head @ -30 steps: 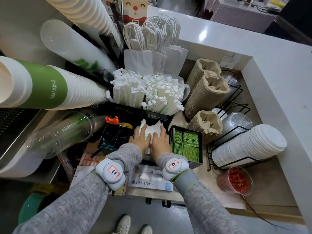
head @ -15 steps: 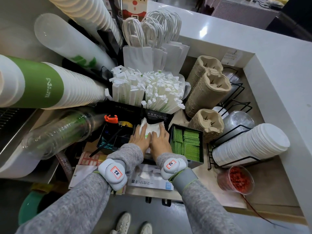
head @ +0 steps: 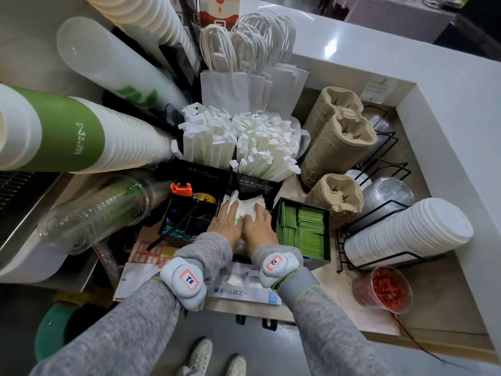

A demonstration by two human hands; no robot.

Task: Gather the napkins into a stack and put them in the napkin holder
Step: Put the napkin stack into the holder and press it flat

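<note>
A pile of white napkins [head: 245,206] with a small green print lies in a black holder [head: 267,198] between two other black boxes, in the middle of the counter. My left hand [head: 226,225] lies flat on the left side of the pile, fingers together and pointing away from me. My right hand [head: 259,226] lies flat on the right side, touching the left hand. Both palms press down on the napkins, and the near part of the pile is hidden under them. A crumpled napkin corner sticks up at the far left of the pile.
A black box of green packets [head: 303,230] stands right of the hands, a black organiser [head: 187,217] with an orange-capped item left. Wrapped straws [head: 244,142] rise behind. Cup stacks [head: 81,137], pulp carriers [head: 339,142], lids [head: 406,237] and a cup of red bits [head: 385,289] surround them.
Both hands stay flat on the napkins in the same spot. Only the camera has shifted slightly.
</note>
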